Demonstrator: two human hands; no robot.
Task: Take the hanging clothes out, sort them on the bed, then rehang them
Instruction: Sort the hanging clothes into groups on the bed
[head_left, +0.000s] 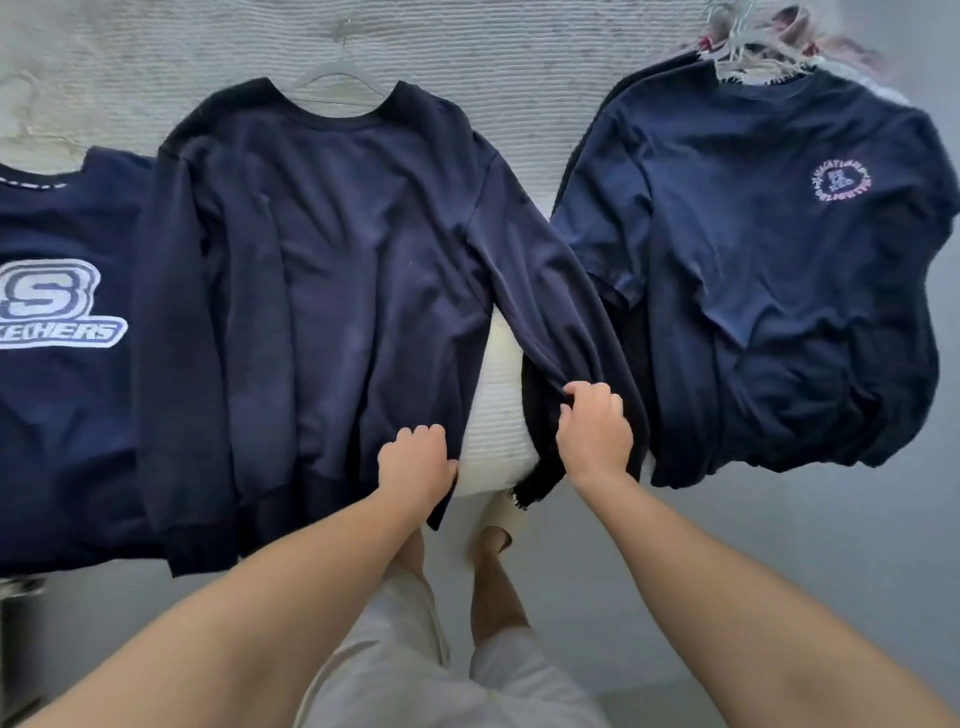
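Observation:
A plain navy sweatshirt (332, 270) lies flat on the bed (498, 62), still on a white hanger (337, 78). My left hand (415, 462) grips its lower right hem with curled fingers. My right hand (595, 431) pinches the cuff end of its right sleeve (540, 291), which stretches down toward the bed's edge. To the left lies a navy shirt with a white Skechers logo (57, 306). On the right sits a pile of navy tops, the upper one a T-shirt with a round pink print (769, 270), with several hangers (748, 47) at its top.
The bed has a pale ribbed cover and its near edge runs under my hands. Grey floor (727, 561) lies below it, with my legs in light shorts and my bare feet (493, 540) at the edge. A dark object (15, 597) sits at the lower left.

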